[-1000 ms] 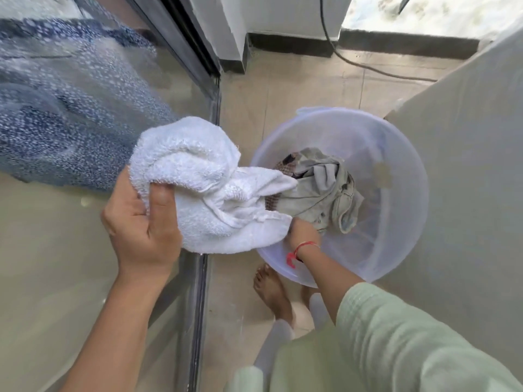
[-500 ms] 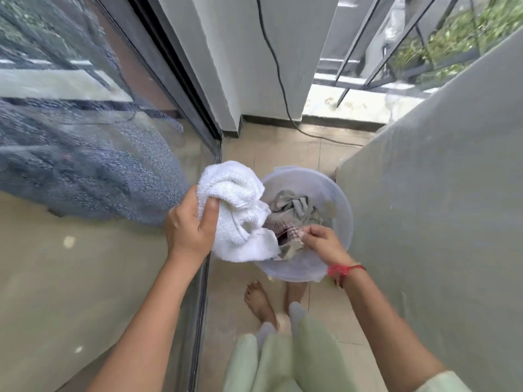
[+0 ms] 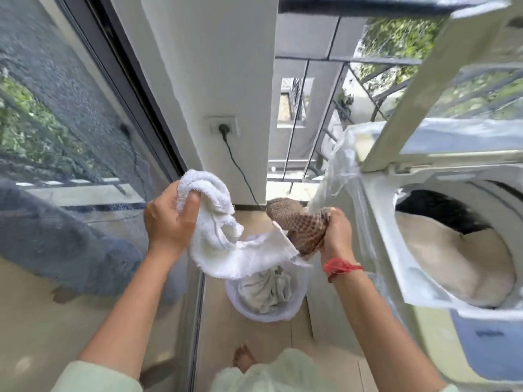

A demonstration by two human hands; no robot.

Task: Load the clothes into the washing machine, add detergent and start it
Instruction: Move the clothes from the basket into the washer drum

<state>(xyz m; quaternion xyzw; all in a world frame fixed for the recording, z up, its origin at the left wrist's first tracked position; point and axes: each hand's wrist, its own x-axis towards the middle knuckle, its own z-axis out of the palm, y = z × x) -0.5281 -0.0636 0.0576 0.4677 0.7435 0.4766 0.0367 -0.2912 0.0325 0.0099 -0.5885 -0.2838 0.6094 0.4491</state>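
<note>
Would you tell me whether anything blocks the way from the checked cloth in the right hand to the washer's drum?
Nothing visible does: the lid is raised and the drum opening is uncovered. A translucent plastic cover hangs beside the right hand, not across the opening.

Pale green sleeves (image 3: pixel 96 376) stop short and leave the forearms bare. A frayed red thread (image 3: pixel 341 267) is tied round the wrist of the right hand (image 3: pixel 338 236). The loose garment front (image 3: pixel 271 373) is the same pale green, and one foot (image 3: pixel 244 360) is bare.
</note>
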